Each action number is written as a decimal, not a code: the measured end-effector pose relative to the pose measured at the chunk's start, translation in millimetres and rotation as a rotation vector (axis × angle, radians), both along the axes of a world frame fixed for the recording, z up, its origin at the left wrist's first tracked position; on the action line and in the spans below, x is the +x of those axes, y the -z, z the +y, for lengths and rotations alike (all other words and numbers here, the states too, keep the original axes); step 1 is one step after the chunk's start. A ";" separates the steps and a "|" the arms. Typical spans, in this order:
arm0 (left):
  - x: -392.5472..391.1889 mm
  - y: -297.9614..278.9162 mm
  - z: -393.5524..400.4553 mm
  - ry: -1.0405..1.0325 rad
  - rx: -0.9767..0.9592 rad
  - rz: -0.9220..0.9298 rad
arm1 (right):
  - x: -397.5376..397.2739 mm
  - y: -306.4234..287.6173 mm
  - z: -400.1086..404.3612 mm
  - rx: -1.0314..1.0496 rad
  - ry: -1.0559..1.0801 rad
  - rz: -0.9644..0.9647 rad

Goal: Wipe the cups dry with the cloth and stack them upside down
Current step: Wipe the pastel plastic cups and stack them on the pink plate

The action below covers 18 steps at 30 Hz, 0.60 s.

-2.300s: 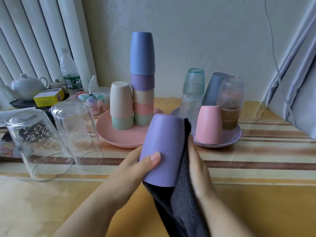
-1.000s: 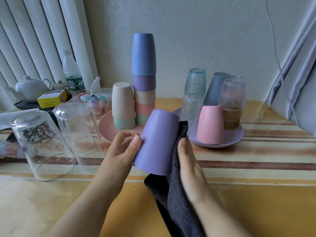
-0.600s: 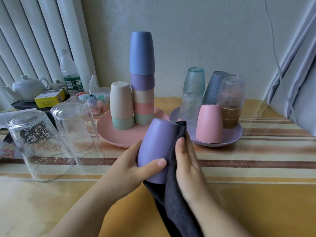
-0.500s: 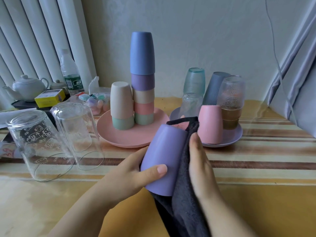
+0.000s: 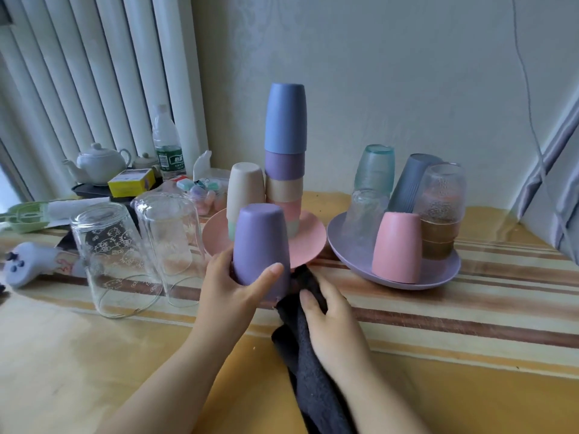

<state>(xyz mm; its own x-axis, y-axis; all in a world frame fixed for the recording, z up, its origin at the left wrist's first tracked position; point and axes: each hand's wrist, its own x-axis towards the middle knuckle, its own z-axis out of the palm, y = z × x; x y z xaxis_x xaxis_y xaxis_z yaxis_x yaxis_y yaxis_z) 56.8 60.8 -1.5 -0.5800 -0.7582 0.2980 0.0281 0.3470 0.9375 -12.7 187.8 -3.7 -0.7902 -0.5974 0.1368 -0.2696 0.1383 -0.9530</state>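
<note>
— Purple cup (image 5: 261, 245), item one: where held?
— Upside down, gripped by the left hand (image 5: 232, 289); thumb curled across its front, fingers wrapped behind. It is in front of the pink plate (image 5: 308, 242), hiding part of the near rim.
— Cloth?
— Dark cloth (image 5: 308, 355), pinched by the right hand (image 5: 332, 321), fingers curled round a fold just beside the cup's lower edge; the rest hangs toward the viewer.
— Room around the cup?
— Bare striped table (image 5: 438, 314) to the near right of the pink plate.
— Obstacles?
— On the pink plate, a tall stack of inverted cups (image 5: 284, 151) and a cream cup (image 5: 246, 189) directly behind. Left of it, two clear glasses (image 5: 138, 245), upside down. Right of it, a purple plate (image 5: 351, 252) with a pink cup (image 5: 397, 247) and glasses.
</note>
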 end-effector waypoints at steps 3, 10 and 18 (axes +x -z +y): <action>-6.9 -5.0 -6.8 -0.131 -0.013 -0.014 | -1.1 -0.1 1.1 -0.003 0.027 -0.008; -45.2 -76.5 -35.8 -0.290 -0.215 -0.038 | -6.9 2.1 4.0 -0.057 0.056 -0.077; -91.3 -125.1 -82.0 -0.364 -0.239 -0.071 | -15.4 4.0 6.6 -0.122 0.069 -0.066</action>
